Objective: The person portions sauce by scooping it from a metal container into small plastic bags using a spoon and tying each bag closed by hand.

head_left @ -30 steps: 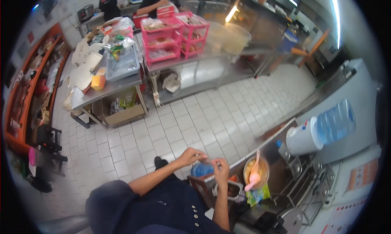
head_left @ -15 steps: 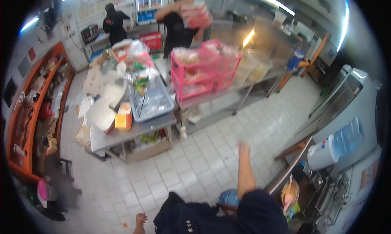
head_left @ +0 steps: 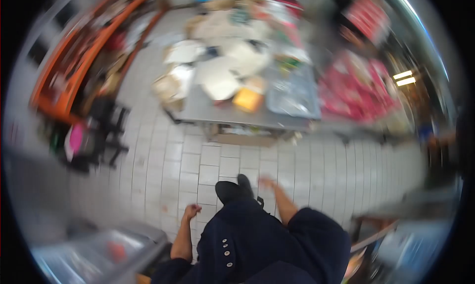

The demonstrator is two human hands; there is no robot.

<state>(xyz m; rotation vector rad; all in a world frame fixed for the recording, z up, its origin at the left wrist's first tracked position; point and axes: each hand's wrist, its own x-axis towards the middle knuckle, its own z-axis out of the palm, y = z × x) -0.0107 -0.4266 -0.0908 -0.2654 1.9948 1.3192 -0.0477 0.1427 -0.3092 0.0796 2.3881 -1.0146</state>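
Observation:
My left hand (head_left: 192, 211) hangs over the tiled floor beside my dark clothing. Its fingers are loosely bent and a little apart, and nothing shows in them. On the other side, my right hand (head_left: 267, 182) is held low in front of me, smeared by motion, so its fingers do not show clearly. Neither hand touches any object. Ahead stands a metal table (head_left: 198, 108) bearing pale flat sheets (head_left: 220, 81), a yellow-orange box (head_left: 247, 99) and a grey-blue tray (head_left: 295, 103) with clear plastic in it.
Orange shelving (head_left: 54, 103) runs along the left, with a black stool (head_left: 111, 131) and pink-lidded bin (head_left: 75, 140) near it. Blurred pink racks (head_left: 358, 88) stand right of the table. A person holds a red-and-white stack (head_left: 367, 18) behind them. A grey-edged clear-topped unit (head_left: 99, 254) is at lower left.
My view has tilted down and turned left, bringing the table to the centre and my feet into sight. My right arm has lowered from its outstretched position. Both hands remain apart from objects.

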